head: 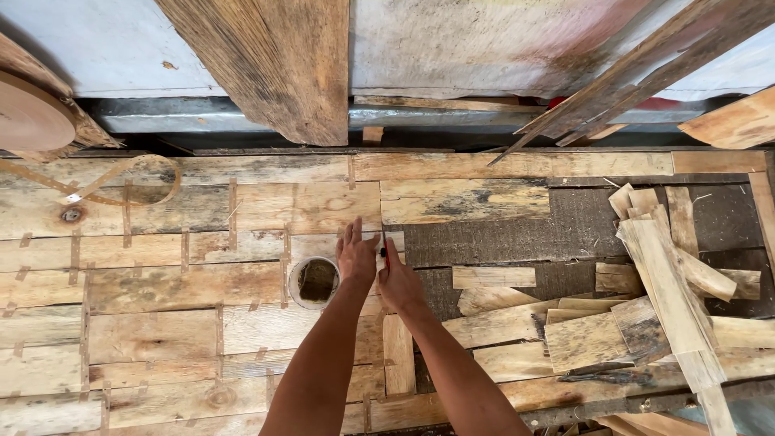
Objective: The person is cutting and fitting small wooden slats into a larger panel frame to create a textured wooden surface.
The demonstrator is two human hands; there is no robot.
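My left hand lies flat, fingers apart, on a sheet of taped-together wood veneer pieces, just right of a small round cup with dark contents. My right hand is beside it, shut on a thin tool with a red handle whose tip points away from me along the veneer's edge. Which kind of tool it is cannot be told.
A loose pile of veneer strips lies at the right on a dark surface. A roll of brown paper tape sits at far left, its tape looping onto the sheet. Rough planks lean against the back wall.
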